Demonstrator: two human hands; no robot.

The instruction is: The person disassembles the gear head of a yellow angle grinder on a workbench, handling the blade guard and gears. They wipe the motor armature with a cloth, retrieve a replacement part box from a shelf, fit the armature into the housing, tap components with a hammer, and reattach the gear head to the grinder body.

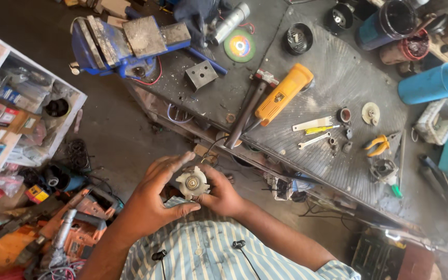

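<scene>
Fan part [192, 183]: pale dusty plastic, metal hub; bench top [333, 78]: scuffed metal.

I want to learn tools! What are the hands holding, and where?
Both hands, left and right, hold a small white fan wheel by its rim.

Hammer [247, 111] lies left of grinder [282, 95] on workbench [338, 72].

At far left I see a white shelf [73, 98] crammed with small cardboard boxes [6, 122], brown, red and blue.
</scene>
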